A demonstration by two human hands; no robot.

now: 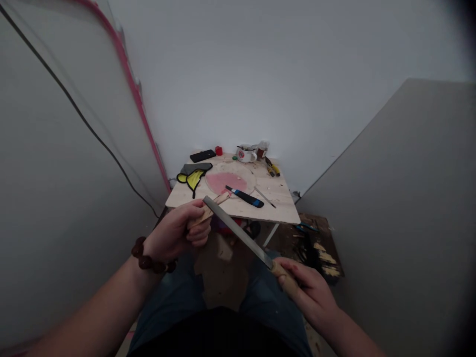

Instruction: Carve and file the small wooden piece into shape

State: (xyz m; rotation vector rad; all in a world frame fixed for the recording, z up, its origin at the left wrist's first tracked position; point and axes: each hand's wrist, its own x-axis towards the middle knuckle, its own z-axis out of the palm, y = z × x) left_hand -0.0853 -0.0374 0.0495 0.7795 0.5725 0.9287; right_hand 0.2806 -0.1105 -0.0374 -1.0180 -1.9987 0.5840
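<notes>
My left hand [186, 225] is closed around a small flat piece of wood [206, 214], whose far end reaches over the table's front edge and looks reddish at the tip. In my right hand [308, 285] is the wooden handle of a long metal file [241, 235]. The file slants up to the left, its tip lying over or against the wood near my left fingers; whether they touch I cannot tell. Just beyond, a black-and-blue utility knife [247, 197] rests on the table, beside a thin metal tool [266, 197].
The small wooden table [286, 210] bears a round pink-stained patch [226, 181], a grey-and-yellow cloth item [194, 176], a black phone [203, 155], a white mug [245, 154], a jar [262, 148] and yellow-handled pliers [273, 167]. Low right stands a dark board [330, 233] with tools. White walls enclose the sides.
</notes>
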